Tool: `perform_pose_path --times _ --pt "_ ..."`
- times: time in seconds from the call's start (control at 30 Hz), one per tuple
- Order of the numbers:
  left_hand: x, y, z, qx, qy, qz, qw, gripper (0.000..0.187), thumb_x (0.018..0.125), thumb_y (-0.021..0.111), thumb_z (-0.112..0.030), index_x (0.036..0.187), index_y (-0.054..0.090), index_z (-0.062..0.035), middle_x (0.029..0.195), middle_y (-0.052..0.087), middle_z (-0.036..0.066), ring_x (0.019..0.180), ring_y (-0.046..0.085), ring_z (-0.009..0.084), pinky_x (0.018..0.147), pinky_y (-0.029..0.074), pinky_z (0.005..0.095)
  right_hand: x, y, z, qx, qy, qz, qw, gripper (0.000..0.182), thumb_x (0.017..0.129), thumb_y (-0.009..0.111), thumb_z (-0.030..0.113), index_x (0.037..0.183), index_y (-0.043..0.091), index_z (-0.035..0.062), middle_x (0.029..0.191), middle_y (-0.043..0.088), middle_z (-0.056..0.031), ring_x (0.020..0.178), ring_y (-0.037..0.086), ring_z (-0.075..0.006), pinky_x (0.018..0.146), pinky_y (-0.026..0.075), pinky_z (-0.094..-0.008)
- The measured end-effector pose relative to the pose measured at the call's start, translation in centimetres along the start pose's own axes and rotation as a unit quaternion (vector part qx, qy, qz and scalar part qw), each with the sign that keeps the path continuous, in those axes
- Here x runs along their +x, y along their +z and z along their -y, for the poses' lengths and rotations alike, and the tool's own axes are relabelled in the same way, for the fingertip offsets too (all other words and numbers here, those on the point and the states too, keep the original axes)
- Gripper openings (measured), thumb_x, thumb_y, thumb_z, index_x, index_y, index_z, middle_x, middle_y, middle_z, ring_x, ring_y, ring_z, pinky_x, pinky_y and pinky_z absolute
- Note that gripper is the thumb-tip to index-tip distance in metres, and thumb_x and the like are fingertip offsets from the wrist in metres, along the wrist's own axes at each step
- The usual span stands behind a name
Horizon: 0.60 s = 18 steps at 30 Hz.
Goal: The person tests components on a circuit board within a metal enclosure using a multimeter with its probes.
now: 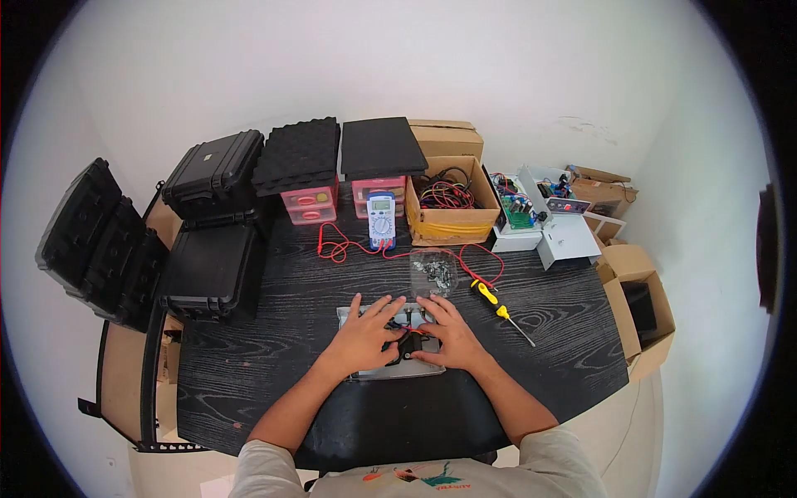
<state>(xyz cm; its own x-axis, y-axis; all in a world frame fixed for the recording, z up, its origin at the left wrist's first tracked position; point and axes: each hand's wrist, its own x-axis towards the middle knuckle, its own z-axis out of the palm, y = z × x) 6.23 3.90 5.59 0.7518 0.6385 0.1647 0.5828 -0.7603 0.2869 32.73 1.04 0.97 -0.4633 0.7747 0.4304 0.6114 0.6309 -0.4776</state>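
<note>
A shallow grey metal housing (404, 371) lies at the table's front edge, with a black part (408, 344) and some thin wires inside it. My left hand (365, 339) reaches over the housing from the left, thumb and index finger against the black part, other fingers stretched toward the far rim. From the right, my right hand (455, 336) has its thumb and index finger at the part's other side. My fingers hide much of the housing's inside. Just beyond sits a clear tray of small screws (434, 272). A yellow and black screwdriver (502, 310) rests to the right.
Behind stand a multimeter (381, 222) with red leads, pink drawer boxes (310, 207) under black foam (299, 153), and a cardboard box of cables (453, 224). Black cases (207, 270) are at left. An opened white device (567, 241) with circuit boards is at right, near an open carton (656, 336).
</note>
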Motion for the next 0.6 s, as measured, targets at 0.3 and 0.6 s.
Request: perform_pose_path --times 0.3,0.6 --pt "0.22 0.56 0.33 -0.027 -0.013 0.006 1.0 0.03 0.091 0.068 -0.027 0.111 0.085 -0.0115 0.166 0.045 0.016 0.156 0.039 0.0348 0.126 0.02 0.0721 0.04 0.01 0.02 0.01 -0.002 -0.01 1.0 0.052 0.069 0.097 0.035 0.103 0.079 0.0 0.161 0.049 -0.0203 0.151 0.04 -0.0448 0.122 0.039 -0.0555" --pt "0.11 0.91 -0.03 -0.017 0.004 -0.029 0.999 0.027 0.088 0.071 -0.02 0.106 0.083 -0.0046 0.168 0.042 0.016 0.156 0.039 0.036 0.126 0.022 0.0703 -0.02 -0.06 0.07 0.015 0.001 -0.01 1.0 0.051 0.07 0.097 0.035 0.103 0.079 -0.0004 0.162 0.048 -0.0204 0.151 0.041 -0.0443 0.122 0.038 -0.0547"
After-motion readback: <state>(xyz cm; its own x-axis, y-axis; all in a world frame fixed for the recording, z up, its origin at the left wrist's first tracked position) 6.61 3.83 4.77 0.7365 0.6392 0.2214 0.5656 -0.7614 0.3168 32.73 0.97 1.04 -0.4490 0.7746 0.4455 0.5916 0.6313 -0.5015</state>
